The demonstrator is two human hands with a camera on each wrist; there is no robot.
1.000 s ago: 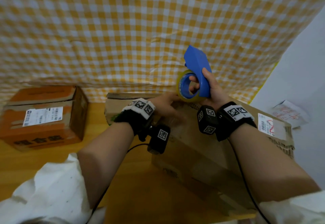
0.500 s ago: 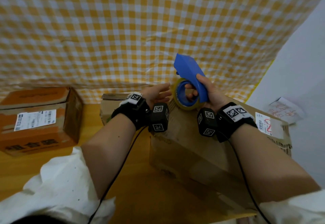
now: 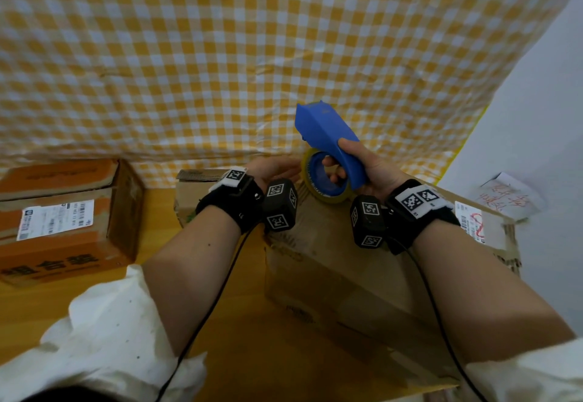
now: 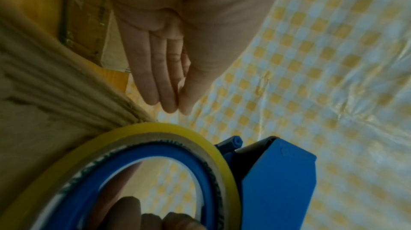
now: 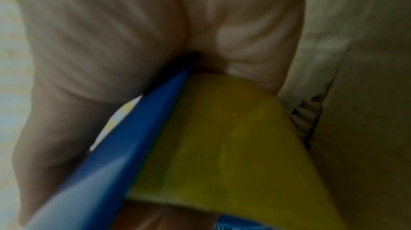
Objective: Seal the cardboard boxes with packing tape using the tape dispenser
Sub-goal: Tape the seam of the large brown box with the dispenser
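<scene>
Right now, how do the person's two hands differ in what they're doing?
The right hand grips the blue tape dispenser, fingers curled through its yellow tape roll; the left hand holds nothing, fingers straight and together. The right is raised; the left sits lower, beside the roll. Both wear black wrist cameras.

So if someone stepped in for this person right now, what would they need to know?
Right hand grips the blue tape dispenser, fingers through the yellow tape roll, lifted above the far end of the big cardboard box.
Left hand is open and holds nothing, fingers straight, beside the roll.
A second, orange box sits to the left on the wooden table.
Done: I cannot tell whether any fresh tape is on either box.
Left: tape the big box's seam, then check the orange one.
</scene>
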